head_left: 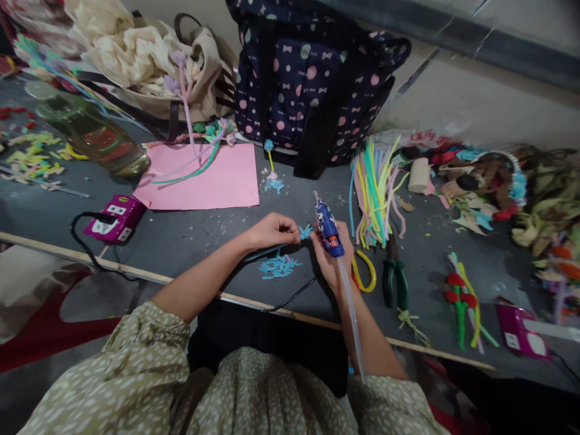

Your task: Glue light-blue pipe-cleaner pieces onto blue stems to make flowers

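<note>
My left hand [275, 231] is closed, with thumb and fingers pinching a small blue fuzzy flower-like piece [305, 232] at its left side. My right hand [333, 263] is wrapped round a dark blue patterned glue gun [325, 220], its nozzle pointing away from me. A long clear glue stick [350, 305] sticks out of its back end over my forearm. The right fingertips are close to the blue piece; whether they touch it I cannot tell. Below my left hand lies a pile of short blue cut strips [278, 267]. Yellow-handled scissors [365, 272] lie partly hidden beside my right hand.
Green-handled pliers [395, 281] and a bundle of pastel pipe cleaners [377, 196] lie to the right. Pink paper [217, 181], a tilted bottle [97, 136] and a purple power socket [115, 217] are at left. A navy bag [312, 78] stands behind. A black cable [294, 296] crosses the front edge.
</note>
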Tool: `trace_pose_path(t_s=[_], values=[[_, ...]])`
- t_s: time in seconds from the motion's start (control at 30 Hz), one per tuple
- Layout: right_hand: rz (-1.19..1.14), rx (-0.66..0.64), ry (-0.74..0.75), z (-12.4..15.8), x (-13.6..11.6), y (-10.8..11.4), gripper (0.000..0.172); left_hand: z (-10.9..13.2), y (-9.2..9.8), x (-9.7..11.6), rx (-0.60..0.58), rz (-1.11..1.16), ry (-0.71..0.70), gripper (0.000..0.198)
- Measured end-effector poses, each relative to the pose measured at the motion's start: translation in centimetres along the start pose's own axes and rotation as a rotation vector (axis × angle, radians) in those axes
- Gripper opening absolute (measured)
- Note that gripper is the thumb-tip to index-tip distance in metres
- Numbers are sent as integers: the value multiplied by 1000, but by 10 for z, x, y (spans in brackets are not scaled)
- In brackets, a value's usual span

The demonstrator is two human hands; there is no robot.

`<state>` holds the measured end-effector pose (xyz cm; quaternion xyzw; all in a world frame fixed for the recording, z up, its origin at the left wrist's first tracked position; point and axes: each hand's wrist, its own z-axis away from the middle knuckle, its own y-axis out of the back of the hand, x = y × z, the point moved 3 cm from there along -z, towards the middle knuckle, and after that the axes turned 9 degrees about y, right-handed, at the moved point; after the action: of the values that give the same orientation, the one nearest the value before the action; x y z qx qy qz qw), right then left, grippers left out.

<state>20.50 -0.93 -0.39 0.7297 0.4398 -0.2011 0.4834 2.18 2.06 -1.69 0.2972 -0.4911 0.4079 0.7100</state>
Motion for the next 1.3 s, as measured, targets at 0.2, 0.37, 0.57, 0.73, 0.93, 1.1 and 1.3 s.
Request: trace_pose_path(t_s=[0.2,0.37,0.57,0.73,0.93,1.1,1.3], values=[[-26,-19,-14,0,0,0,24,0,-1,-1,-4,1,12,7],[-35,-12,-12,0,1,0,25,-1,-1,-1,-11,12,5,6],[-81,97,-4,-2,-3,3,28,1,2,4,30,65,13,8],[-199,212,-51,1,-2,5,33,2,9,6,144,133,-14,15],[-200,204,-58,-1,-8,7,27,2,19,6,232,237,-86,24],[-259,174,-61,-1,-14,7,24,2,23,7,242,384,-129,27],[-367,111,-117,2,-11,3,25,1,25,8,221,591,-103,33]])
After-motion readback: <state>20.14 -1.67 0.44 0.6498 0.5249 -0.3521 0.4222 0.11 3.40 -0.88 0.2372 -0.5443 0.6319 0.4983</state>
